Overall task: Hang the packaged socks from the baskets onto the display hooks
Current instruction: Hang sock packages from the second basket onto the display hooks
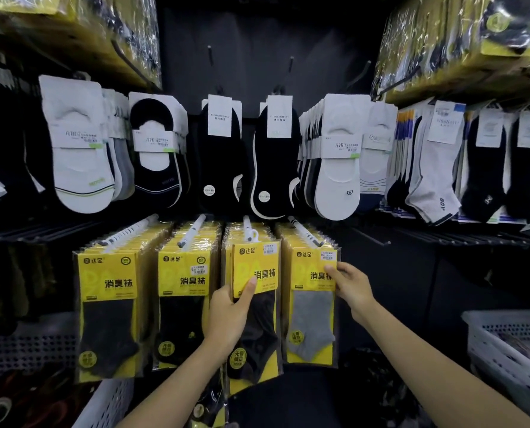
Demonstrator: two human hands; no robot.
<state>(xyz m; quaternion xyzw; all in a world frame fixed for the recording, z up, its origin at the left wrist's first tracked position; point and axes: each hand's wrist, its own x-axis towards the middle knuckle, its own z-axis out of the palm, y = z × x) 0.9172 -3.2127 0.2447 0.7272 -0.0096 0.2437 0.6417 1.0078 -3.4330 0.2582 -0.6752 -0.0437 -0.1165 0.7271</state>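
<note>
Low before the rack, the left hand [226, 316] grips an upright sock pack [259, 267], thumb across its face; the right hand [351, 288] pinches the grey pack [311, 307] alongside. Directly above the left grip, its loop meets the hook [247, 224].

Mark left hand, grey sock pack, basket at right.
left hand [226, 316], head view, back of hand
grey sock pack [311, 322], head view, the grey sock
basket at right [498, 359], head view, side wall
</note>
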